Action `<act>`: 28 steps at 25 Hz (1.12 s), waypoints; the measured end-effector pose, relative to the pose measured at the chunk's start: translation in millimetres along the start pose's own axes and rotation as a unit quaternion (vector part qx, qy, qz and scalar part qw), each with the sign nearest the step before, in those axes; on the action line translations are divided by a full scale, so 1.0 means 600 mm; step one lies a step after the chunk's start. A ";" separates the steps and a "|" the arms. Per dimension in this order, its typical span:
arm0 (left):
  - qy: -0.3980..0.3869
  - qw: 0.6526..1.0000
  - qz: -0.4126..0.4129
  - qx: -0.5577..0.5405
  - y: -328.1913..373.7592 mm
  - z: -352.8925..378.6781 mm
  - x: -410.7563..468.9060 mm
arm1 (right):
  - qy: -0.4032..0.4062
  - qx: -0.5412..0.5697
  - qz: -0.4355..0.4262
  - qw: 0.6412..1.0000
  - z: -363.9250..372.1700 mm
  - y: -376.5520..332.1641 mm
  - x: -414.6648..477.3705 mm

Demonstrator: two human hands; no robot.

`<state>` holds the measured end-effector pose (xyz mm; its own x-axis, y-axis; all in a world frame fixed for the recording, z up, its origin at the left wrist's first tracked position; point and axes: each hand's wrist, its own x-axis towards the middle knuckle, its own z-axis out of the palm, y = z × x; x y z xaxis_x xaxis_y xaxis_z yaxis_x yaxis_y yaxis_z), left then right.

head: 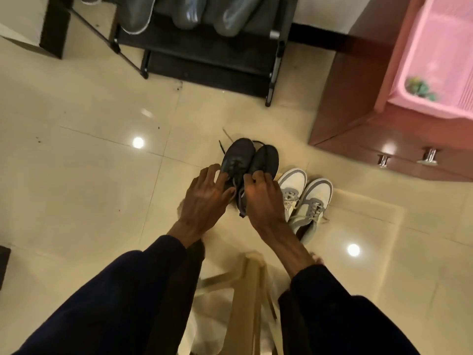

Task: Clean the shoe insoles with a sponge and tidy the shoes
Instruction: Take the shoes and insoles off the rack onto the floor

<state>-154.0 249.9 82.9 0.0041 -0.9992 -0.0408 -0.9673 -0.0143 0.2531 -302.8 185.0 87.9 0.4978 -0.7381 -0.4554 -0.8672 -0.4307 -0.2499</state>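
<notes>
Cream floor tiles [89,175] carry a black shoe rack [204,60] at the far side; near the middle the left hand [204,198] grasps the left dark shoe [238,155], the right hand [266,198] curls round the right dark shoe [266,160] touching it, grey-white sneakers [304,196] stand just right, pink basin [440,60] far right

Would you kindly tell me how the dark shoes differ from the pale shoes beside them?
The dark shoes are near-black; the pale shoes are off-white with grey trim. The left hand and right hand grip the dark shoes; the pale shoes stand ungripped on the floor. Both are laced pairs, set side by side.
</notes>
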 end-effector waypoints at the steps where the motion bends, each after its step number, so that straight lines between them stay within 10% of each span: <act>1: 0.018 1.000 0.012 0.007 -0.005 -0.017 0.011 | 0.008 -0.008 -0.016 1.000 -0.030 -0.003 0.009; 28: 0.131 0.955 -0.227 -0.139 -0.446 -0.202 0.332 | 0.181 0.146 0.011 0.973 -0.271 -0.283 0.441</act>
<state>136.4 50.2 124.4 0.5055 -0.8624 0.0267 -0.7459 -0.4213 0.5158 -21.8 -21.5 148.6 0.4049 -0.9026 -0.1464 -0.8178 -0.2859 -0.4994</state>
